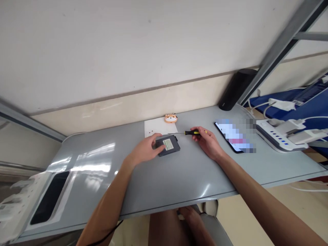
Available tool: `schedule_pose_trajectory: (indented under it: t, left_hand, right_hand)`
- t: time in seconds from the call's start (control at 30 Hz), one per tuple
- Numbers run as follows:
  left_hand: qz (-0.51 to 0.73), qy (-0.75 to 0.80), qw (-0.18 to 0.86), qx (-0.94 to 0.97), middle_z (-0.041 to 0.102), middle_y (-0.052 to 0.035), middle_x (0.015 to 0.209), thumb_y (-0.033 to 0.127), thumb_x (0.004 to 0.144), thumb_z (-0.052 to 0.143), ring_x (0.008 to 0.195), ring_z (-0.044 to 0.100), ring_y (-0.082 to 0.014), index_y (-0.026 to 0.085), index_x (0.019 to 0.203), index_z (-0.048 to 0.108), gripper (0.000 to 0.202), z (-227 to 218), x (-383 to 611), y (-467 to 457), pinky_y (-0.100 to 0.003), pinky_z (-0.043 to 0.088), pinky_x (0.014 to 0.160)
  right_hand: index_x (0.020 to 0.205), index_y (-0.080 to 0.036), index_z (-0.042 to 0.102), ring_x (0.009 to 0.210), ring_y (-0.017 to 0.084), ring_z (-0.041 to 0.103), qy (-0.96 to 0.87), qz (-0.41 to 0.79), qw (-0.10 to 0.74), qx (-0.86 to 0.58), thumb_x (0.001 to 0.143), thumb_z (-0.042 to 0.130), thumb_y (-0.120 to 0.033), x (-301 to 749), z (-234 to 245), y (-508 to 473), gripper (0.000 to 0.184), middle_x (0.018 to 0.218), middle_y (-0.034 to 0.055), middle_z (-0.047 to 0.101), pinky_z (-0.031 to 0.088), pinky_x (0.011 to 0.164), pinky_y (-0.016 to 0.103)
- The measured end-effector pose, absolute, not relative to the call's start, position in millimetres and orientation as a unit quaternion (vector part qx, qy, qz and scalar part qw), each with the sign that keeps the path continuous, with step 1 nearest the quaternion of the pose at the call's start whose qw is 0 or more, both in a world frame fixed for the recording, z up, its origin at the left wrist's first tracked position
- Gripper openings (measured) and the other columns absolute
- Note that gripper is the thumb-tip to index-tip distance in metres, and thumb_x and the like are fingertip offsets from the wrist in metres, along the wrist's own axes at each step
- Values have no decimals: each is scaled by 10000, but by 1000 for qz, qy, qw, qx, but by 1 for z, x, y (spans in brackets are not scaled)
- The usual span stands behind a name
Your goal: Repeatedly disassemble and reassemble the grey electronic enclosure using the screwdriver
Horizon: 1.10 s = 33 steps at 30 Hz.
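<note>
A small dark box (173,146) with a pale label and a row of vent slots lies on the grey desk. My left hand (146,149) grips its left side, thumb on the top face and fingers at the far edge. In my right hand (208,142) is a screwdriver (192,132) with a black and yellow handle, its thin shaft pointing left just beyond the box's far edge. Whether the tip touches anything I cannot tell. Behind the box rests a white sheet of paper (157,127) with several tiny dark pieces on it, perhaps screws.
An orange animal-face case (171,118) sits at the paper's corner. To the right are a lit phone (230,138), a white power strip (279,136) with plugs, and a black cylinder (237,89) by the frame post. A dark phone (50,196) lies at the left end.
</note>
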<state>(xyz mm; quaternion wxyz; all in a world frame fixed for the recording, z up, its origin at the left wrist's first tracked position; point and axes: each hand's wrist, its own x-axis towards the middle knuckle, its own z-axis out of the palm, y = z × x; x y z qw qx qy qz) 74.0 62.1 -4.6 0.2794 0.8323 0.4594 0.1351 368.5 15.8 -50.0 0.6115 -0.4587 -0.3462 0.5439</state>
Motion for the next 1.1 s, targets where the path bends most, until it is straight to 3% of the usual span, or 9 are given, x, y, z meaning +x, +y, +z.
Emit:
schedule_pose_trajectory:
  t: [0.17,0.3,0.4,0.5,0.63,0.83,1.1]
  left_hand:
    - [145,414,345,830,728,-28,993,356,970,704,839,688,-212,279,1402,664,441,-5,82,55,-319,550,727]
    - [162,416,364,818,776,-49,1103,283,1021,599,887,719,-212,285,1453,637,434,-9,75,64,-328,587,790]
    - [193,428,347,812,794,-63,1207,230,1061,487,1013,748,-227,289,1385,683,383,-13,71,69,-356,605,902]
    - [220,455,321,801,799,-52,1164,194,1069,447,1090,748,-239,288,1291,735,375,-19,71,72,-382,602,967]
    - [260,470,287,793,785,-50,1059,165,1067,421,1019,734,-229,270,1201,765,384,-28,73,74,-382,608,926]
    - [324,423,210,820,791,-50,998,250,1072,515,1003,703,-228,245,1053,757,244,-30,74,75,-407,595,983]
    - [330,319,109,882,801,-60,1013,230,1068,531,973,716,-224,220,1051,742,211,-25,79,65,-426,587,957]
  right_hand:
    - [909,-264,845,717,168,559,-343,534,608,-478,652,894,-821,368,-50,14,615,748,16,675,496,713,320]
    - [903,-266,841,705,161,547,-345,515,607,-498,659,865,-851,367,-51,14,634,719,4,652,487,708,312]
    - [884,-257,834,691,157,540,-346,497,606,-516,669,838,-873,367,-51,13,652,686,1,634,467,684,304]
    - [865,-250,821,660,157,529,-353,488,595,-531,673,817,-891,367,-52,13,670,673,1,617,455,647,309]
    - [854,-245,806,662,157,539,-381,478,584,-535,729,784,-882,370,-55,12,649,708,10,622,450,632,311]
    - [894,-247,821,709,163,571,-404,492,556,-535,745,805,-850,372,-55,10,621,794,22,678,469,686,315]
    - [871,-262,802,682,187,542,-400,500,572,-513,761,799,-837,371,-49,11,585,749,31,648,499,673,346]
